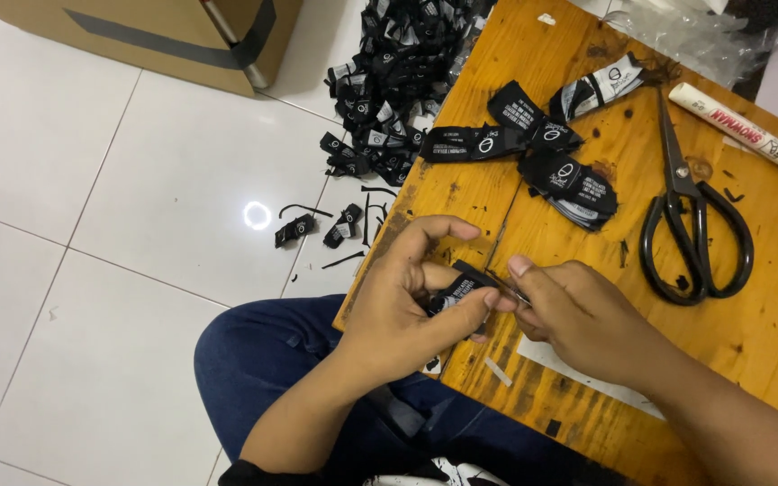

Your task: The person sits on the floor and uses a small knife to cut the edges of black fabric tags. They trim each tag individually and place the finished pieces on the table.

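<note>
My left hand [411, 301] pinches a small black fabric label [463, 281] over the near edge of a low wooden table [767, 315]. Meeting it from the right, my right hand [578, 315] grips a thin metal tool [513, 290] whose tip touches the label. Several more black labels with white print [551, 144] lie fanned out on the table beyond my hands. To the right of them rest black-handled scissors [691, 211], closed.
A heap of black labels [398, 81] and a few stray ones [317, 229] lie on the white tiled floor at left. A cardboard box [164, 31] stands at top left. A white marker [736, 126] and clear plastic bags [695, 31] are at the table's far side. My blue-jeaned knee [263, 351] is below.
</note>
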